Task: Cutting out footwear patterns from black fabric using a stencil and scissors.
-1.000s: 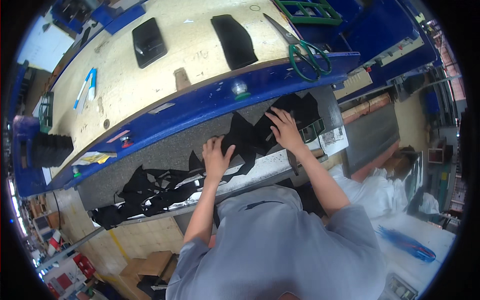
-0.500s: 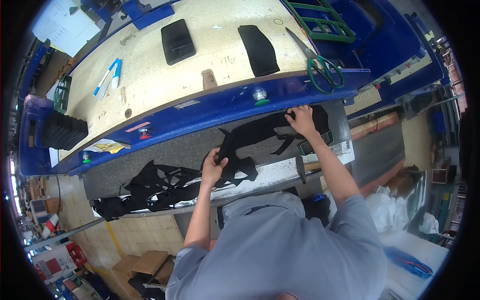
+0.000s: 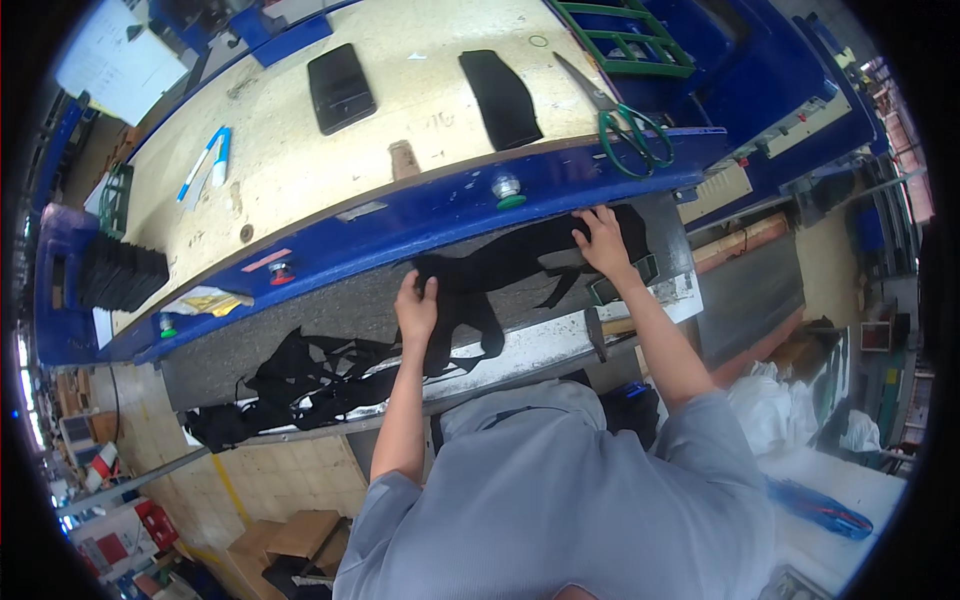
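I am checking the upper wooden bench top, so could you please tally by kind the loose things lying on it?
Green-handled scissors: 1
Flat black rectangular case: 1
Black fabric piece: 1
Blue and white pens: 2
Small brown block: 1
Total: 6

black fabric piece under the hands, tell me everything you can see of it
The black fabric piece looks like thin, limp cloth with loose strap-like ends hanging toward the shelf's near edge. It lies spread flat on the grey shelf below the blue table edge. The left hand presses its left end, the right hand its right end. A heap of similar black pieces lies to its left.
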Motion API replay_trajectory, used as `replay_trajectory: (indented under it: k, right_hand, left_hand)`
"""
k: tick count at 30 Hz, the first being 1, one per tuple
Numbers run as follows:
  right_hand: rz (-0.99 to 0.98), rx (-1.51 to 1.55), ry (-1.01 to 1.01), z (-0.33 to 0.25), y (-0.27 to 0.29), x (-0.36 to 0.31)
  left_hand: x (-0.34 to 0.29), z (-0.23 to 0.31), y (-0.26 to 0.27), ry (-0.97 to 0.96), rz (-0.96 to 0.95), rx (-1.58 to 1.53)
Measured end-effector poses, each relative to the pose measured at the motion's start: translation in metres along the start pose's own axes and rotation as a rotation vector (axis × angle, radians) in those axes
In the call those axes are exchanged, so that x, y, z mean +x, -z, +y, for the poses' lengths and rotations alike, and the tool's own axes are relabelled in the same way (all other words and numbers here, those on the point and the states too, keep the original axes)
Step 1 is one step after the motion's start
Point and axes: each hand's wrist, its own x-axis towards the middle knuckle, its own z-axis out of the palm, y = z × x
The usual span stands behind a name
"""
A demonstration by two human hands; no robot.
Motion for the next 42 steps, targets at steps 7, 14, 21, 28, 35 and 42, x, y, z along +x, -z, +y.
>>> replay_trajectory:
  k: [7, 14, 21, 28, 35, 42]
  right_hand:
    - [-0.518, 0.015, -0.165, 0.037, 0.084, -0.075]
    - [-0.429, -0.217, 0.039, 0.035, 0.095, -0.095]
    - [-0.354, -0.114, 0.135, 0.003, 0.114, -0.086]
    - [-0.359, -0.023, 0.34, -0.064, 0.079, -0.021]
    - [-0.409, -0.082, 0.473, -0.07, 0.005, 0.008]
    - [-0.272, 0.026, 0.082, -0.022, 0.025, 0.006]
  left_hand:
    - [-0.027, 0.012, 0.019, -0.097, 0.143, 0.274]
    - [-0.028, 0.015, 0.03, -0.088, 0.062, 0.255]
    - [-0.065, 0.029, 0.038, -0.095, -0.053, 0.314]
    - [-0.072, 0.023, 0.047, -0.051, -0.005, 0.116]
    - [-0.062, 0.018, 0.06, 0.0, -0.105, 0.09]
    - [-0.051, 0.048, 0.019, -0.357, -0.005, 0.321]
